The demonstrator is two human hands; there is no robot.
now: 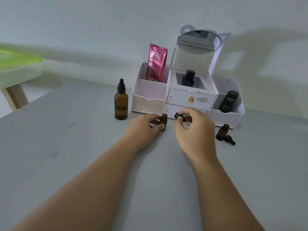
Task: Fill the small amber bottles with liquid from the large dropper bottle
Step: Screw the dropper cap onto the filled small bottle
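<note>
A large amber dropper bottle (121, 102) with a black dropper top stands upright on the grey table, left of the organizer. My left hand (146, 128) grips a small amber bottle (164, 121) that stands uncapped on the table. Just to its right, my right hand (194, 129) pinches a small black dropper cap (179, 116) in its fingertips, lifted off the bottle. A second small amber bottle (222, 132) stands open at the right, with its black dropper cap (229, 139) lying beside it.
A white desk organizer (186, 100) with a round mirror and drawers sits at the back, holding a pink sachet (156, 63), a black bottle (188, 78) and a dark tube (229, 101). A wooden stool (15, 77) with green light on it is at far left.
</note>
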